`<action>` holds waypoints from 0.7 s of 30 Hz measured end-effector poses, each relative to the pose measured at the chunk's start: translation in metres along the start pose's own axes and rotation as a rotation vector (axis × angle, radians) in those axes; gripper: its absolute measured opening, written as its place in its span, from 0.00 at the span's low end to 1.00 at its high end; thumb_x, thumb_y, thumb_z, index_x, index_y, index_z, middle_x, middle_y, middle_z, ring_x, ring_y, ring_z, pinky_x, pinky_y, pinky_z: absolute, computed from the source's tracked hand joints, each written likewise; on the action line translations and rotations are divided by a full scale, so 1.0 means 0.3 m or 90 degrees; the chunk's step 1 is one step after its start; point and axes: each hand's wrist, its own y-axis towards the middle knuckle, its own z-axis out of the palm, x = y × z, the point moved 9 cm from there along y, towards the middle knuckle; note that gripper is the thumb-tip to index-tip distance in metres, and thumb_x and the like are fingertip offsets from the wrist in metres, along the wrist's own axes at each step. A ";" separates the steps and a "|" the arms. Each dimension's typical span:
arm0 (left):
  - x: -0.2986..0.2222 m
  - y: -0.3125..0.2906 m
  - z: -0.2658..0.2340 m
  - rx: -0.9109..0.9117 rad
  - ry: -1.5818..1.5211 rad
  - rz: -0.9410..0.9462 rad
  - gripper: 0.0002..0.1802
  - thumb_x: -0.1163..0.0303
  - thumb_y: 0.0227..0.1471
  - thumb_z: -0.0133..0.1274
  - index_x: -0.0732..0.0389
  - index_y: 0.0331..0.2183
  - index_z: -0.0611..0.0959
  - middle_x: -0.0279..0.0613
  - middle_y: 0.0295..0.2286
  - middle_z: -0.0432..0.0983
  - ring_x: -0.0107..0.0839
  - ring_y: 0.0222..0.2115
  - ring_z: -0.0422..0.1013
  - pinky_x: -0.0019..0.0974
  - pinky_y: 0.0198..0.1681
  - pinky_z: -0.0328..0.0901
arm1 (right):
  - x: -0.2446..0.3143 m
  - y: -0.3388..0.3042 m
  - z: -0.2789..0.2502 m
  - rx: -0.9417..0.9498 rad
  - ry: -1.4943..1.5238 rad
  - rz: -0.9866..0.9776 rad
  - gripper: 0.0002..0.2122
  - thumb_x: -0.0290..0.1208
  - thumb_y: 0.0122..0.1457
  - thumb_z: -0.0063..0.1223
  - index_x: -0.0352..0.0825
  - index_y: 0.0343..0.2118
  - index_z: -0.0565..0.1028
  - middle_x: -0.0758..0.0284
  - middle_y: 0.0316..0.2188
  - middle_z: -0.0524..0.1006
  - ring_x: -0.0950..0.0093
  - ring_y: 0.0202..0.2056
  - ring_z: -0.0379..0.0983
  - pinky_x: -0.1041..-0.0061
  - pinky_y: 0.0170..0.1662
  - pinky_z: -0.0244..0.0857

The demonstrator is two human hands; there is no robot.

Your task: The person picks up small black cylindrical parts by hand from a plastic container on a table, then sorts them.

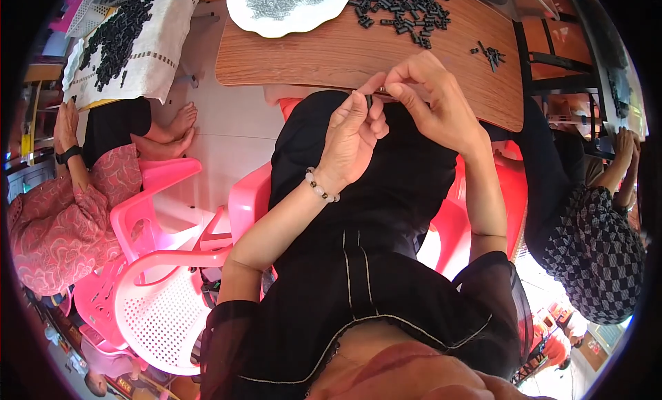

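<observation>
My left hand (349, 139) is closed, its thumb and fingers pinching a small black plastic piece (369, 101) just off the table's near edge, above my lap. Close beside it, my right hand (436, 105) has its thumb and forefinger brought together at the black piece. A tiny shiny spot shows at those fingertips, too small to name. On the wooden table (296, 61) lies a pile of similar black pieces (407, 12). A white scalloped plate (276, 31) holds many tiny silvery-grey parts (283, 1). A smaller group of black pieces (492, 56) lies to the right.
At the left, a person in a patterned red top (65, 221) sits by a cloth-covered table (155, 48) bearing another black heap (117, 41). Another person in a checked top (600, 252) sits at the right. Pink plastic chairs (155, 200) stand around me.
</observation>
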 end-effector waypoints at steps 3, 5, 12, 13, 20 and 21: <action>-0.011 -0.012 0.016 0.028 0.037 0.018 0.32 0.52 0.62 0.42 0.54 0.62 0.59 0.26 0.22 0.59 0.17 0.22 0.55 0.21 0.26 0.54 | -0.002 0.004 0.015 0.030 -0.010 -0.015 0.03 0.24 0.53 0.54 0.32 0.28 0.73 0.63 0.25 0.73 0.63 0.32 0.65 0.70 0.37 0.62; -0.021 -0.013 0.017 0.039 0.077 0.030 0.34 0.51 0.62 0.41 0.50 0.64 0.53 0.26 0.21 0.56 0.16 0.21 0.51 0.20 0.24 0.51 | -0.005 0.001 0.026 0.038 -0.007 -0.011 0.03 0.24 0.53 0.54 0.32 0.27 0.73 0.63 0.25 0.72 0.63 0.32 0.65 0.69 0.37 0.61; -0.020 -0.018 0.021 0.051 0.096 0.018 0.33 0.50 0.63 0.41 0.50 0.64 0.54 0.23 0.20 0.54 0.13 0.19 0.49 0.18 0.21 0.47 | 0.016 -0.008 0.046 0.111 -0.036 -0.026 0.04 0.22 0.53 0.55 0.30 0.28 0.72 0.63 0.26 0.72 0.64 0.31 0.65 0.70 0.36 0.61; -0.019 -0.018 0.022 0.052 0.104 0.016 0.33 0.50 0.63 0.40 0.51 0.63 0.55 0.23 0.20 0.53 0.13 0.18 0.48 0.17 0.21 0.46 | 0.013 -0.010 0.047 0.111 -0.036 -0.025 0.04 0.22 0.53 0.55 0.30 0.28 0.72 0.63 0.26 0.72 0.64 0.31 0.65 0.70 0.36 0.61; -0.020 -0.021 0.029 0.049 0.183 0.037 0.30 0.54 0.64 0.39 0.55 0.62 0.58 0.22 0.24 0.60 0.12 0.19 0.49 0.18 0.21 0.46 | 0.028 -0.013 0.054 0.117 -0.059 -0.049 0.04 0.23 0.51 0.57 0.31 0.27 0.73 0.63 0.23 0.71 0.64 0.29 0.64 0.69 0.33 0.60; -0.019 -0.020 0.029 0.049 0.183 0.036 0.30 0.54 0.64 0.39 0.55 0.62 0.58 0.22 0.24 0.60 0.12 0.19 0.49 0.18 0.21 0.46 | 0.032 -0.014 0.055 0.113 -0.066 -0.063 0.04 0.23 0.51 0.57 0.31 0.27 0.73 0.63 0.23 0.71 0.64 0.29 0.64 0.69 0.33 0.60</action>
